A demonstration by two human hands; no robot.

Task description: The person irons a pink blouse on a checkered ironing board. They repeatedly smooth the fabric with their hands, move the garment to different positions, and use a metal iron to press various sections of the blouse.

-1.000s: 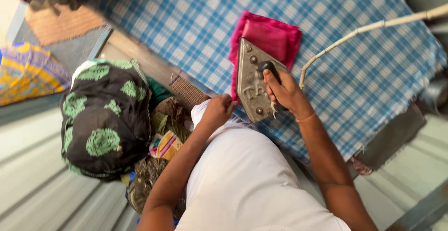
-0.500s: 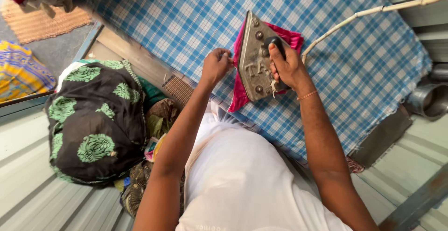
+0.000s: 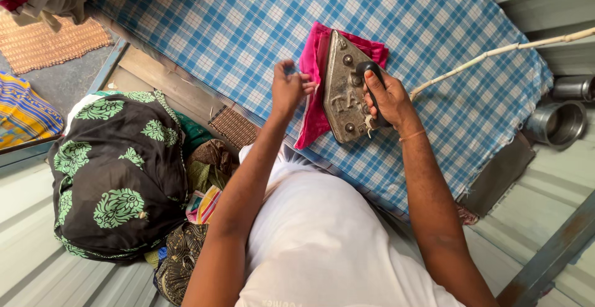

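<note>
A folded pink cloth [image 3: 311, 118] lies on a table covered with a blue checked sheet [image 3: 217, 28]. A heavy grey metal iron [image 3: 343, 90] rests on the cloth. My right hand [image 3: 387, 99] is closed around the iron's black handle. My left hand [image 3: 289, 86] pinches the cloth's left edge beside the iron. A pale cord [image 3: 496, 52] runs from the iron off to the right.
A black bundle with green flower prints [image 3: 118, 171] and loose clothes [image 3: 198, 189] lie left of me on the floor. Two steel vessels [image 3: 561, 121] stand at the right. A woven mat [image 3: 49, 43] and striped fabric [image 3: 22, 112] are at the far left.
My left hand has moved from the table's near edge up to the pink cloth's side. The iron has turned and slid slightly over the cloth.
</note>
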